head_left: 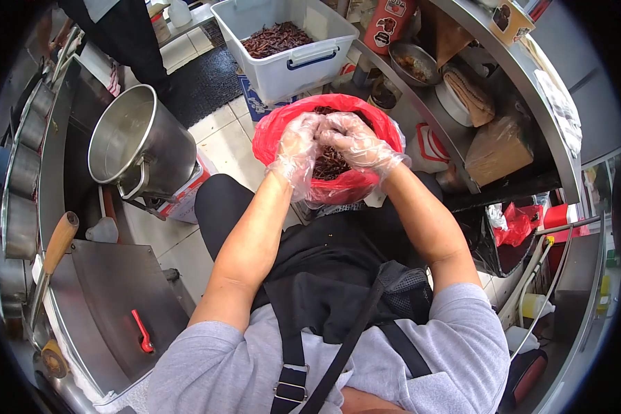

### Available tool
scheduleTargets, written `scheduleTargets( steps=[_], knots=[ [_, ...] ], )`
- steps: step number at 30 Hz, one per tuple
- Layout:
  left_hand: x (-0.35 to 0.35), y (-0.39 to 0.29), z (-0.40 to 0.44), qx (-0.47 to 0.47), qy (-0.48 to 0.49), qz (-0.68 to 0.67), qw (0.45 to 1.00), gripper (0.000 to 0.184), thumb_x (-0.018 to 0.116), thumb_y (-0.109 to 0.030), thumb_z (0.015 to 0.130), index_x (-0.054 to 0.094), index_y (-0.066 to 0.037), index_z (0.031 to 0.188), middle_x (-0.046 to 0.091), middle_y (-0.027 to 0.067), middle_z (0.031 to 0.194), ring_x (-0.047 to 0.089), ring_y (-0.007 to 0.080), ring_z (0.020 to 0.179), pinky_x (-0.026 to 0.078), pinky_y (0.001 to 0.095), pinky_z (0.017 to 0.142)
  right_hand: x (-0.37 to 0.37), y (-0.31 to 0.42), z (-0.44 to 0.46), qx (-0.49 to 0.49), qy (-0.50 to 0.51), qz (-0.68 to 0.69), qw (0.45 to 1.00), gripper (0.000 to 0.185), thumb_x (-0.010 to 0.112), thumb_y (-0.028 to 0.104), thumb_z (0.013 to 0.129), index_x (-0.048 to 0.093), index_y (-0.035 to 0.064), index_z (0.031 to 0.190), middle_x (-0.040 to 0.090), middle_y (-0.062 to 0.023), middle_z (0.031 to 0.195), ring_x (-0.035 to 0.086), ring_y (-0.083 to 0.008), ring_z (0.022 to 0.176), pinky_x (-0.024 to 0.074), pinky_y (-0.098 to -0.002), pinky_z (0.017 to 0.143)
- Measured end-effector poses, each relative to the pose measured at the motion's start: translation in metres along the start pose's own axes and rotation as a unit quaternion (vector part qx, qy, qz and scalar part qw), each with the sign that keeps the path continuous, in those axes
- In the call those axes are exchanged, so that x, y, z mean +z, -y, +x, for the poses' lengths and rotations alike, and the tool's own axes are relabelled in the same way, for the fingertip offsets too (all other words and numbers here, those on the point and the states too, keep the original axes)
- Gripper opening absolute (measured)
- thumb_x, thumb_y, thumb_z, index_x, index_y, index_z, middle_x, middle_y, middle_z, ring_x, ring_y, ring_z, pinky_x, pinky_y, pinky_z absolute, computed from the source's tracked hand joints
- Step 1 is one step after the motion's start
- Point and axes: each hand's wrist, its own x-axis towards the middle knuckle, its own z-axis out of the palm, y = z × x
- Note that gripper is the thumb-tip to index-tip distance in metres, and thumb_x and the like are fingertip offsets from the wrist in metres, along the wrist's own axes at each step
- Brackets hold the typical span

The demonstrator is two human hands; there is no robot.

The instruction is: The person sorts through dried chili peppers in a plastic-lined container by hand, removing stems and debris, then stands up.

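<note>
My left hand (300, 143) and my right hand (355, 141), both in clear plastic gloves, meet over a red plastic bag (269, 135). Their fingers are bent and closed together at the fingertips. Whatever lies between the fingertips is hidden by the hands. Inside the open bag, dark red dried chilies (330, 164) show below and behind my hands. The bag's rim is folded outward, and it stands between my knees.
Ahead is a clear plastic tub (298, 69) with more dried chilies. A big metal pot (176, 141) stands on a box at left. Shelves with a metal bowl (414, 63) run along the right. Another person's dark-clothed leg (134, 45) is at upper left.
</note>
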Motion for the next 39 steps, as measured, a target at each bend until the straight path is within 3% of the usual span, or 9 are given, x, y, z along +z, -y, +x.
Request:
scheduleTargets(
  steps=[2,5,12,21,24,25,29,33,39],
  knots=[
    [-0.002,-0.011,-0.004,-0.022,-0.070,-0.065,0.995,0.016,0.057,-0.023,0.101,0.062,-0.009,0.094,0.058,0.0000,0.074,0.049,0.0088,0.053,0.038,0.0240,0.044,-0.003,-0.005,0.002,-0.010,-0.022,-0.018,1.000,0.015,0.065,0.016,0.090,0.067,0.0012,0.091,0.064,-0.0129,0.078,0.065,-0.0220,0.082,0.0494,-0.0392,0.076],
    [-0.027,-0.015,0.004,-0.002,-0.093,-0.177,0.980,0.012,0.058,-0.017,0.099,0.062,-0.006,0.096,0.063,0.0064,0.081,0.050,0.0102,0.054,0.038,0.0237,0.046,-0.015,-0.004,0.010,0.163,0.059,-0.369,0.913,0.024,0.071,0.027,0.086,0.065,0.0043,0.088,0.070,-0.0178,0.088,0.067,-0.0380,0.085,0.0522,-0.0453,0.079],
    [-0.008,-0.039,-0.006,0.006,-0.081,-0.141,0.987,0.012,0.059,-0.016,0.099,0.064,-0.006,0.103,0.061,0.0046,0.080,0.045,0.0091,0.054,0.032,0.0228,0.044,0.012,-0.077,0.027,0.114,0.032,-0.572,0.812,0.014,0.061,0.018,0.086,0.070,0.0089,0.091,0.072,-0.0197,0.096,0.071,-0.0392,0.091,0.0567,-0.0507,0.080],
    [-0.016,-0.032,-0.006,0.021,-0.112,0.050,0.992,0.025,0.064,-0.032,0.102,0.066,-0.009,0.113,0.052,-0.0062,0.070,0.040,0.0030,0.051,0.031,0.0207,0.044,-0.027,-0.036,0.018,0.002,-0.022,-0.340,0.940,0.025,0.067,0.021,0.091,0.073,0.0040,0.109,0.071,-0.0217,0.097,0.067,-0.0404,0.096,0.0506,-0.0477,0.084],
    [0.000,-0.014,0.001,0.105,-0.035,0.214,0.971,0.028,0.062,-0.031,0.104,0.067,-0.007,0.117,0.065,-0.0014,0.086,0.059,0.0091,0.076,0.050,0.0268,0.069,-0.029,-0.006,0.017,-0.001,0.037,-0.307,0.951,0.025,0.066,0.020,0.092,0.072,0.0032,0.109,0.071,-0.0223,0.101,0.065,-0.0418,0.099,0.0497,-0.0479,0.085],
    [0.001,-0.011,0.008,0.114,0.012,0.185,0.976,0.024,0.062,-0.028,0.103,0.067,-0.006,0.109,0.069,0.0028,0.096,0.062,0.0124,0.091,0.050,0.0298,0.085,-0.022,-0.005,0.015,-0.036,0.006,-0.255,0.966,0.024,0.065,0.020,0.094,0.071,0.0004,0.106,0.074,-0.0178,0.095,0.068,-0.0348,0.090,0.0502,-0.0435,0.082],
    [0.027,-0.018,0.006,0.138,-0.054,0.198,0.969,0.012,0.065,-0.014,0.100,0.064,-0.004,0.095,0.072,0.0059,0.093,0.065,0.0133,0.088,0.052,0.0307,0.082,-0.020,-0.026,0.014,0.027,-0.056,-0.059,0.996,0.025,0.061,0.018,0.096,0.071,-0.0050,0.097,0.068,-0.0051,0.081,0.057,-0.0116,0.079,0.0482,-0.0330,0.075],
    [0.036,-0.012,-0.002,0.309,-0.067,0.279,0.907,0.008,0.068,-0.009,0.096,0.064,-0.003,0.093,0.073,0.0076,0.092,0.067,0.0148,0.082,0.055,0.0316,0.076,-0.010,-0.026,0.014,0.093,-0.174,0.055,0.979,0.030,0.057,0.020,0.096,0.064,-0.0019,0.078,0.064,-0.0029,0.074,0.055,-0.0111,0.072,0.0467,-0.0343,0.068],
    [0.027,-0.016,0.003,0.254,-0.167,0.091,0.948,0.016,0.064,-0.017,0.099,0.058,-0.010,0.087,0.054,-0.0010,0.071,0.049,0.0064,0.059,0.040,0.0236,0.053,-0.031,-0.027,0.000,0.090,-0.085,-0.390,0.913,0.020,0.063,0.023,0.091,0.066,0.0051,0.083,0.066,-0.0164,0.080,0.065,-0.0343,0.077,0.0507,-0.0485,0.073]
  ],
)
